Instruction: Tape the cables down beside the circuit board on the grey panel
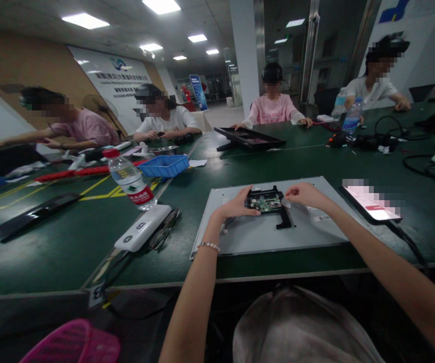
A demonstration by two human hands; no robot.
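Green tabletop (66, 259) beneath white ceiling lights (161, 6), grey panel (251, 236) on top.

The grey panel (248, 237) looks like smooth, matt metal; on it, a matt plastic bracket (285, 219); around it, a glossy tabletop (66, 257); left of it, a clear, shiny plastic bottle (128, 179)

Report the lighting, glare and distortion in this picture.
Head view: ceiling lights are blown white; the tabletop has sheen at left; the phone screen is bright, partly pixelated; wide-angle distortion likely makes the red-capped bottle lean; markings on the circuit board are too small to read.
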